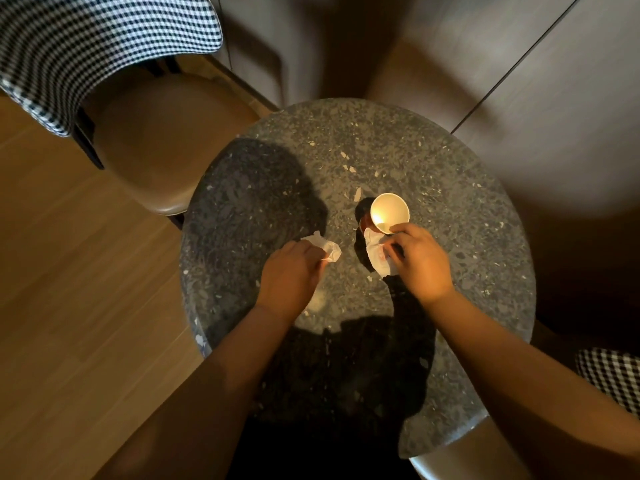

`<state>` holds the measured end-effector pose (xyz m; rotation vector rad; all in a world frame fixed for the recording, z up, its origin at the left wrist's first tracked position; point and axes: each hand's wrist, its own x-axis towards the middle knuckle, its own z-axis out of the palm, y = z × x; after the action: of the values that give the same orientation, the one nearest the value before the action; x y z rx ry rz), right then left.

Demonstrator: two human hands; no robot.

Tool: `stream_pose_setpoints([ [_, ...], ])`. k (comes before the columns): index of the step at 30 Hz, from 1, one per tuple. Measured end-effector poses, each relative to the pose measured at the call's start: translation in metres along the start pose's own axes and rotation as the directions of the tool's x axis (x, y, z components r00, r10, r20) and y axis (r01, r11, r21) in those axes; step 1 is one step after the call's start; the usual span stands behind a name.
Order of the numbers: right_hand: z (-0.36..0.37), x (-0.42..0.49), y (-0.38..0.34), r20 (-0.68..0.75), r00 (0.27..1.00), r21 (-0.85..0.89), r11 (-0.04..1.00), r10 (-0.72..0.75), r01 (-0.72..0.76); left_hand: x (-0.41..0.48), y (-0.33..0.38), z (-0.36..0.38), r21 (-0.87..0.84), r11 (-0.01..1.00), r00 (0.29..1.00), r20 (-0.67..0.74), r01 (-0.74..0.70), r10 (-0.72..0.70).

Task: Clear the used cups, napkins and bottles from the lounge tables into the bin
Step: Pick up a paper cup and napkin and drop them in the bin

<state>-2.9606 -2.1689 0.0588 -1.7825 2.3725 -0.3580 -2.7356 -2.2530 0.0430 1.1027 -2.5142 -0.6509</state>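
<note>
The desk [381, 150] is a round slab of dark speckled stone, glossy, with pale chips scattered through it. Both hands work over its middle, a little apart from each other.

The left hand [291, 271] is curled round a crumpled napkin [327, 247], thin white paper bunched into a wad that sticks out just beyond its fingertips.

The right hand [420, 261] pinches the near rim of a paper cup [389, 213], a small round cup, cream inside, tipped so that its mouth faces up toward the camera. The cup sits just ahead of this hand's fingertips. A second napkin [379, 259], flatter and creased, lies under those fingers, between the two hands and touching the cup's lower side.

Beyond the left hand stands a chair [173, 143] with a smooth tan seat and a black-and-white checked fabric back, on a floor [69, 306] of wood planks.
</note>
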Motion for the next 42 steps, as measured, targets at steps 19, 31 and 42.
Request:
stream_pose_setpoints([
  [19, -0.082, -0.060, -0.136, -0.294, 0.801, 0.224, 0.778, -0.521, 0.587, -0.168, 0.072, -0.118, 0.089, 0.897, 0.752, -0.585, 0.433, -0.305],
  [31, -0.105, -0.212, -0.375, -0.178, 0.422, 0.452, 0.307, -0.889, 0.838, -0.458, 0.138, -0.235, 0.029, 0.523, 0.296, -0.850, 0.852, -0.436],
  [42, -0.095, -0.510, -0.567, -0.180, -0.105, 0.591, -0.193, -0.978, 0.783, -0.771, 0.228, -0.253, -0.251, 0.145, -0.174, -0.897, 0.957, -0.406],
])
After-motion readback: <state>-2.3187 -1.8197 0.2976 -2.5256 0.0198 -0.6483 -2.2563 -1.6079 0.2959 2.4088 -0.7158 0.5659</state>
